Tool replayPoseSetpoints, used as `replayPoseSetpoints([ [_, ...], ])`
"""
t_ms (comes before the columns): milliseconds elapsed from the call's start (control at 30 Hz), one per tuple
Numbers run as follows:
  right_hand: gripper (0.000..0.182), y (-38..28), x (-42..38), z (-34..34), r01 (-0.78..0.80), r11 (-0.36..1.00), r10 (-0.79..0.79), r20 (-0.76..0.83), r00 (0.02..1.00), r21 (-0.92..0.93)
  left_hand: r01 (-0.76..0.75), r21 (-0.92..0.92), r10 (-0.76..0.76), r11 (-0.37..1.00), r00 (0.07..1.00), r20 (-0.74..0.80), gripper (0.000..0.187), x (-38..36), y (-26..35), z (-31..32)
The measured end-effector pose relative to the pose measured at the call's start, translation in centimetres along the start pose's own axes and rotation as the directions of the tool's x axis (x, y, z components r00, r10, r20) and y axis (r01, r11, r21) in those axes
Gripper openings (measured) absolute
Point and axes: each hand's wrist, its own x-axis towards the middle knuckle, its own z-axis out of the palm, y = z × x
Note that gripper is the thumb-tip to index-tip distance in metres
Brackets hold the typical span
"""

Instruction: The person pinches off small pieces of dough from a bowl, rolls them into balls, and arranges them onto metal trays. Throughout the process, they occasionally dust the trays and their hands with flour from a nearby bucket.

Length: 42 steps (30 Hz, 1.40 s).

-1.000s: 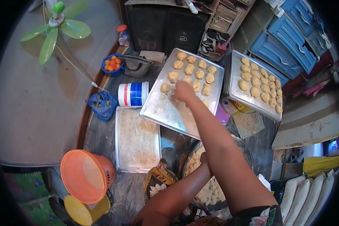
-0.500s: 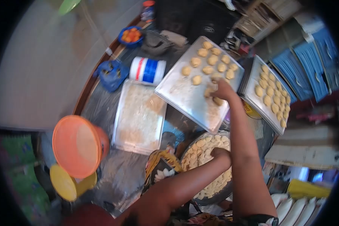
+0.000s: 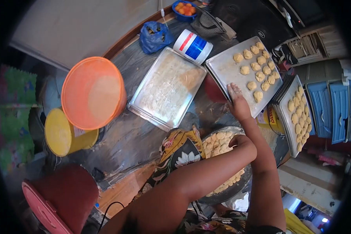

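My right hand (image 3: 238, 100) lies with its fingers stretched out on the near left edge of a metal tray (image 3: 228, 64). Several yellowish dough balls (image 3: 258, 96) sit on that tray, on its right part. My left hand (image 3: 241, 142) is bent and closed over the small dough pieces (image 3: 219, 143) that fill a large round dark pan (image 3: 243, 186); what its fingers hold is hidden. My left forearm reaches in front of the pan, and its wrist is close to my right forearm.
Left of the pan is a stack of metal trays (image 3: 165, 91). An orange bucket (image 3: 91, 93), yellow bucket (image 3: 60, 132) and dark red bucket (image 3: 66, 199) stand at left. A white-and-blue tub (image 3: 193, 46) and blue bag (image 3: 154, 37) lie behind. Filled trays (image 3: 298, 117) are at right.
My right hand has left the dough balls and moved to the tray's near left edge, its fingers now stretched. My left hand stays at the pan. The whole view has shifted and turned.
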Motion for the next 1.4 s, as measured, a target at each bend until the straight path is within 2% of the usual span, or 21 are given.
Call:
replayPoseSetpoints([
  [100, 0.063, 0.2, 0.1, -0.8, -0.004, 1.0, 0.003, 0.032, 0.999, 0.023, 0.043, -0.056, -0.043, 0.998, 0.999, -0.007, 0.034, -0.2, 0.1, -0.3],
  [167, 0.061, 0.4, 0.1, -1.3, -0.001, 0.999, 0.0, 0.019, 1.0, 0.051, 0.031, -0.08, -0.041, 0.996, 0.99, -0.136, 0.034, -1.0, -0.1, -0.4],
  [333, 0.058, 1.2, 0.1, -2.0, -0.019, 0.996, 0.02, -0.008, 1.0, 0.084, -0.015, -0.059, 0.01, 0.998, 0.996, -0.086, 0.035, -0.7, 0.0, -0.8],
  [467, 0.045, 2.3, -0.4, 0.5, -0.026, 0.99, 0.031, -0.04, 0.999, 0.135, 0.003, -0.074, -0.012, 0.997, 0.993, -0.116, 0.034, -0.1, 0.1, -0.8],
  [533, 0.038, 1.3, -0.3, -0.5, -0.012, 0.995, 0.021, -0.083, 0.996, 0.102, -0.008, -0.048, 0.002, 0.999, 0.994, -0.11, 0.034, 0.1, 0.3, -0.8],
  [600, 0.036, 0.9, -0.4, -1.7, -0.105, 0.967, 0.132, -0.105, 0.986, 0.231, -0.015, -0.009, 0.014, 1.0, 0.995, -0.096, 0.034, 0.2, 0.2, -0.8],
  [633, 0.034, 2.0, -1.0, -1.3, -0.118, 0.986, 0.15, -0.311, 0.939, 0.119, -0.014, -0.077, 0.009, 0.997, 0.998, -0.069, 0.034, 0.2, 0.1, -0.8],
  [667, 0.034, 3.0, -1.5, -1.2, -0.125, 0.986, 0.156, -0.323, 0.933, 0.113, -0.012, -0.142, 0.005, 0.99, 0.999, -0.045, 0.033, 0.0, -0.1, -1.0],
  [700, 0.034, 4.0, -2.3, -1.3, -0.383, 0.909, 0.412, -0.496, 0.764, 0.166, -0.016, -0.121, 0.01, 0.993, 0.999, -0.052, 0.033, -0.3, -0.1, -1.3],
  [733, 0.034, 5.0, -3.6, -1.2, -0.595, 0.758, 0.608, -0.621, 0.494, 0.269, -0.002, -0.165, -0.016, 0.986, 0.994, -0.106, 0.033, -1.0, 0.0, -1.3],
  [767, 0.034, 6.7, -5.1, -0.1, -0.606, 0.75, 0.61, -0.634, 0.475, 0.267, 0.008, -0.208, -0.042, 0.978, 0.986, -0.161, 0.033, -1.4, 0.0, -1.3],
  [833, 0.032, 8.8, -8.3, 1.8, -0.632, 0.468, 0.882, -0.375, 0.287, 0.617, -0.014, -0.229, -0.027, 0.973, 0.984, -0.175, 0.032, -1.7, -0.4, -1.5],
  [867, 0.032, 9.0, -9.4, 2.2, -0.633, 0.459, 0.885, -0.383, 0.265, 0.623, -0.024, -0.275, -0.029, 0.961, 0.982, -0.187, 0.03, -1.8, -0.5, -1.6],
  [933, 0.029, 7.2, -9.8, 2.0, -0.478, 0.139, 0.954, 0.013, 0.3, 0.867, -0.029, -0.25, -0.024, 0.968, 0.978, -0.206, 0.029, 0.0, -0.5, -0.7],
  [1067, 0.027, 7.6, -10.3, 1.8, -0.396, 0.049, 0.954, 0.074, 0.289, 0.917, -0.019, -0.215, -0.038, 0.976, 0.965, -0.258, 0.028, -0.1, -0.7, -0.2],
  [1133, 0.026, 7.4, -10.4, 0.6, -0.396, 0.014, 0.915, 0.148, 0.376, 0.918, -0.021, -0.201, -0.035, 0.979, 0.962, -0.271, 0.028, -0.5, -1.3, -0.5],
  [1200, 0.027, 6.5, -10.5, -0.1, -0.38, 0.004, 0.919, 0.146, 0.366, 0.925, -0.038, -0.178, -0.013, 0.983, 0.962, -0.273, 0.026, -1.1, -1.6, -0.8],
  [1267, 0.029, 5.0, -10.3, -0.3, -0.515, 0.039, 0.891, 0.204, 0.406, 0.856, -0.036, -0.179, -0.022, 0.983, 0.949, -0.315, 0.025, -2.0, -1.5, -1.0],
  [1300, 0.03, 4.3, -10.0, 0.3, -0.51, -0.043, 0.908, 0.247, 0.339, 0.859, -0.004, -0.21, -0.07, 0.978, 0.937, -0.343, 0.023, -1.7, -1.6, -0.7],
  [1333, 0.03, 4.1, -10.1, 0.3, -0.503, -0.057, 0.912, 0.25, 0.325, 0.863, -0.006, -0.195, -0.061, 0.981, 0.941, -0.332, 0.023, -1.4, -1.6, -0.5],
  [1400, 0.031, 4.4, -10.3, -0.3, -0.491, -0.11, 0.856, 0.333, 0.394, 0.864, -0.009, -0.099, -0.025, 0.995, 0.94, -0.34, 0.023, -1.4, -1.7, -0.5],
])
